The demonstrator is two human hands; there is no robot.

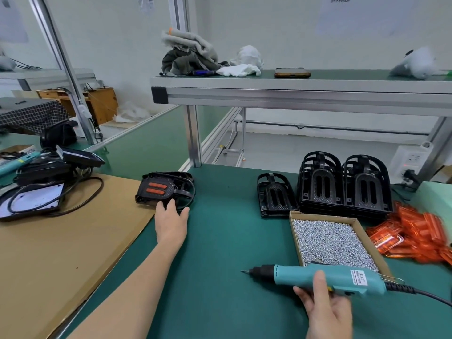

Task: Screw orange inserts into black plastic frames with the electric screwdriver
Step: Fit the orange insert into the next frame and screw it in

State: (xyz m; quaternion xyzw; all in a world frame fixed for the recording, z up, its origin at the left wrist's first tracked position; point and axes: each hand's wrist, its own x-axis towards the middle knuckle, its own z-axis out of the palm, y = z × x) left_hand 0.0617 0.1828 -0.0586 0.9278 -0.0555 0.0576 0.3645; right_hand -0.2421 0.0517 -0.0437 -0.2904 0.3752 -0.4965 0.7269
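Right hand wraps screwdriver at 5 o'clock; left hand, fingers spread, touches fitted frame at 10 o'clock, probably setting it aside; next needs bare frame from 2 o'clock stack and an insert from 3 o'clock pile.

frame with orange inserts: 1 | empty black frame stacks: 3 | screw box: 1 | electric screwdriver: 1 | orange insert pile: 1, pieces uncountable
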